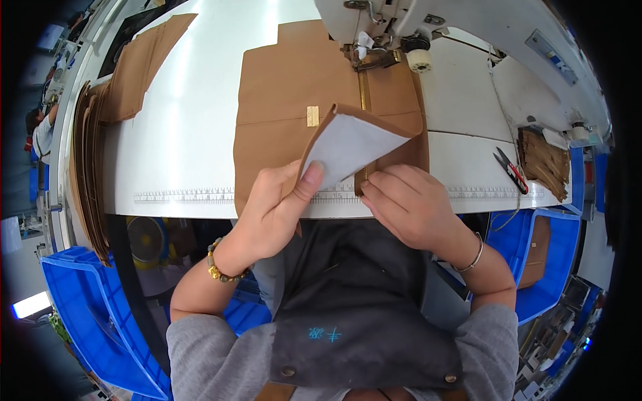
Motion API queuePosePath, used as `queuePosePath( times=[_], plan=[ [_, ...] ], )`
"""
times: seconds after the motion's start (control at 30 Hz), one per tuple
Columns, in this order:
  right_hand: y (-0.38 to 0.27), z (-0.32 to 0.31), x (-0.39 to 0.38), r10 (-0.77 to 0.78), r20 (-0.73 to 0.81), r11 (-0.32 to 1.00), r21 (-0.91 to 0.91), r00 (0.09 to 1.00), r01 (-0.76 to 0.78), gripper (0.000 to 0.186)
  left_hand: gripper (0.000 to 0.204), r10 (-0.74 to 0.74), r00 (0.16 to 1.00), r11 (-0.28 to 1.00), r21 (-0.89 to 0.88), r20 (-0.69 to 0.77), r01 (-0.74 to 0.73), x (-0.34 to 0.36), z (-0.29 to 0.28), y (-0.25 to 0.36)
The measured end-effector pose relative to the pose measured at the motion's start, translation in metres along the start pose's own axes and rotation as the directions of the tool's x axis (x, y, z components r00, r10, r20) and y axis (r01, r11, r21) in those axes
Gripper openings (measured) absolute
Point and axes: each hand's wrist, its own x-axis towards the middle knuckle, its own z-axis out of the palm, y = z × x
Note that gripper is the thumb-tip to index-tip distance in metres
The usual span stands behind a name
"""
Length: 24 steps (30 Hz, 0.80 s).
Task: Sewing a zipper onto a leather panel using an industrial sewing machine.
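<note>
A brown fabric panel [294, 87] lies on the white sewing table, its far part under the head of a sewing machine [374, 50]. One corner is folded up and shows a white backing [351, 147]. My left hand [277, 204] pinches that raised flap, thumb on the white side. A brass zipper [364, 93] runs from the machine toward me along the panel. At its near end, close to the table edge, my right hand [408, 204] has its fingers pressed together on the zipper end. The fingertips partly hide what they grip.
Brown fabric pieces [93, 160] hang over the table's left edge. Black-and-red thread snips [511, 170] lie at right beside brown scraps [543, 160]. A ruler strip [187, 196] runs along the front edge. Blue bins [100, 314] stand below on both sides.
</note>
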Motion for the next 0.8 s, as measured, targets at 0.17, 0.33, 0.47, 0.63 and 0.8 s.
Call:
queuePosePath(
  times=[0.17, 0.33, 0.47, 0.63, 0.8],
  plan=[
    [0.001, 0.0, -0.001, -0.01, -0.031, 1.0, 0.005, 0.999, 0.01, 0.022, 0.047, 0.029, 0.992, 0.994, -0.102, -0.127, -0.042, -0.001, 0.006, -0.008],
    [0.001, -0.003, -0.002, -0.01, -0.038, 0.999, -0.034, 0.999, 0.009, 0.026, 0.047, 0.03, 0.997, 0.992, -0.119, -0.075, -0.038, 0.0, 0.002, -0.009],
    [0.0, -0.004, 0.001, -0.005, -0.03, 0.999, -0.046, 1.0, 0.004, 0.026, 0.048, 0.058, 0.996, 0.99, -0.126, -0.063, -0.066, 0.0, 0.002, -0.009],
    [-0.002, -0.005, -0.005, -0.013, 0.032, 0.997, -0.07, 0.999, 0.015, 0.025, 0.04, -0.026, 0.999, 0.991, -0.134, -0.034, 0.021, 0.0, 0.001, -0.008],
    [-0.009, -0.003, -0.033, 0.082, 0.052, 0.996, 0.024, 0.995, -0.084, 0.034, 0.049, 0.402, 0.903, 0.844, 0.321, 0.15, -0.429, -0.005, 0.014, -0.003]
  ],
)
